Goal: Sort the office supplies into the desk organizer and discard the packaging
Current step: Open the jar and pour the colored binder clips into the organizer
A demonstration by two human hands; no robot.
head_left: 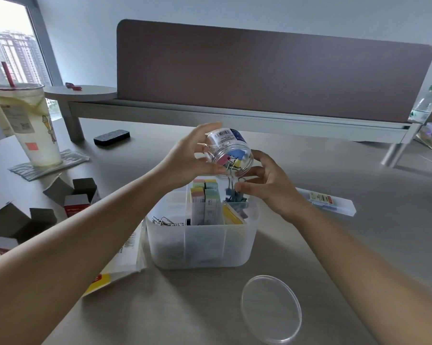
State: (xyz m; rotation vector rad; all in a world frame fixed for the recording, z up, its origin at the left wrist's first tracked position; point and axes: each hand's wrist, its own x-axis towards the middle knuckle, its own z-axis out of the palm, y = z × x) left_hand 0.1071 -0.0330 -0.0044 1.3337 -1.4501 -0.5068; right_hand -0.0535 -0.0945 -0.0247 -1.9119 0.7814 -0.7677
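A clear jar (228, 151) is held tilted, mouth down, above the organizer (201, 235) at the desk's centre, gripped round its side by the left hand (192, 155). Binder clips (231, 160) are seen inside the jar, some already hanging from its mouth. At 3 o'clock of the jar the right hand (267, 185) is cupped with curled fingers; whether a clip is pinched cannot be told. A sudden tilt risks clips being scattered past the rear right compartment. The lid (271, 308) lies at 6 o'clock.

Soft daylight from window (8, 46) (upper left) — faint shadows, wide-angle bending at edges
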